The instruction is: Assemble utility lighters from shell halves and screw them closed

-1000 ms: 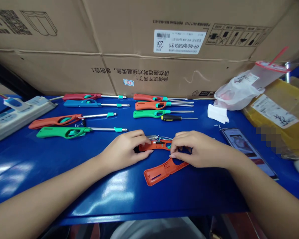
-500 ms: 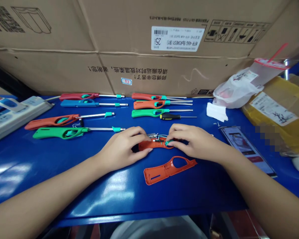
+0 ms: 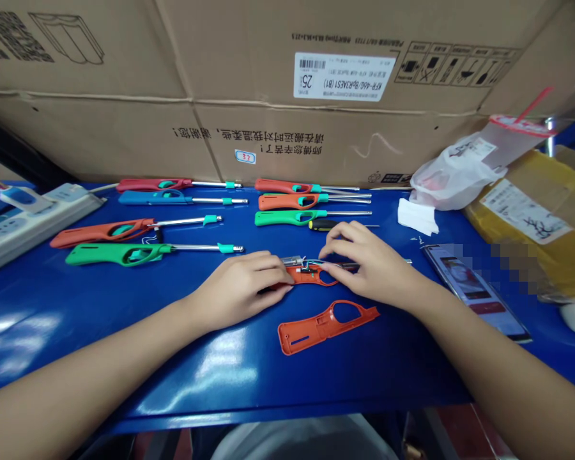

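Observation:
An orange half shell of a gas lighter (image 3: pixel 307 276) lies with its inside facing up, and a small black part and a bit of teal show in it. My left hand (image 3: pixel 249 281) grips its handle end from the left, thumb at the near edge. A clear fuel tank (image 3: pixel 292 260) sits along the far edge. My right hand (image 3: pixel 364 262) is closed at the trigger opening, its fingertips meeting at the thin wires (image 3: pixel 312 261). The metal tube passes behind these fingers, partly hidden. Nearer me lies the other orange half shell (image 3: pixel 323 327), apart from both hands.
Several lighters, among them a green one (image 3: pixel 119 254), lie left and behind. A screwdriver (image 3: pixel 323 225) is beyond my right hand. At the right are a phone (image 3: pixel 479 291), white paper (image 3: pixel 416 216) and a taped parcel (image 3: pixel 531 217). A power strip (image 3: pixel 38 220) stands left; a carton (image 3: pixel 249 76) walls the back.
My right fingers have shifted from the teal trigger inside the shell up to the wires. The left hand has closed in further over the handle end. The loose half shell stays put.

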Motion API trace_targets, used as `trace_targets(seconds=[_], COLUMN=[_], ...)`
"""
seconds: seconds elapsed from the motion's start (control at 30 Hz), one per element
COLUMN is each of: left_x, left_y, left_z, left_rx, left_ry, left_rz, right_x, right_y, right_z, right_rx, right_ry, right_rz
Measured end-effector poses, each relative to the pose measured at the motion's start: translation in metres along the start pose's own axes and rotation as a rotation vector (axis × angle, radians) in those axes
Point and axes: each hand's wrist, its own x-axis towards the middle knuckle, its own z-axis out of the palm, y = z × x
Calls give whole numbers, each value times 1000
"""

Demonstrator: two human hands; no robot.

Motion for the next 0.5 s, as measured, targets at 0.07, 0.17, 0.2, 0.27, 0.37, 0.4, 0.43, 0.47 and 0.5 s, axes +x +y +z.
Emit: trace_targets(seconds=[0.07,0.17,0.2,0.27,0.37,0.4,0.43,0.47,0.5], left_x=[0,1,1,1,1,1,0,0,0], left_y=[1,3,3,3,2,2,2,2,2], left_z=[1,1,1,1,-1,-1,-1,-2,-2], left_rx=[2,1,-1,-8,-21,-26,-30,-34,-38], left_ry=[-1,-15,-18,-20,-22,-27,-33,-41,-46], left_rz=[20,29,26,14,1,2,4,8,12], right_x=[1,1,0,1,2,2,2,3,3], right_y=[-6,-9,-9,-7,-4,-2,-1,0,1], right_z=[5,11,12,12,10,10,10,10,10], right_rx=[21,50,69,108,124,114,102,93,83], right_ry=[-19,-44,-38,4,94,118,133,138,132], right_rz=[-36,-73,-76,-61,2,25,44,58,63])
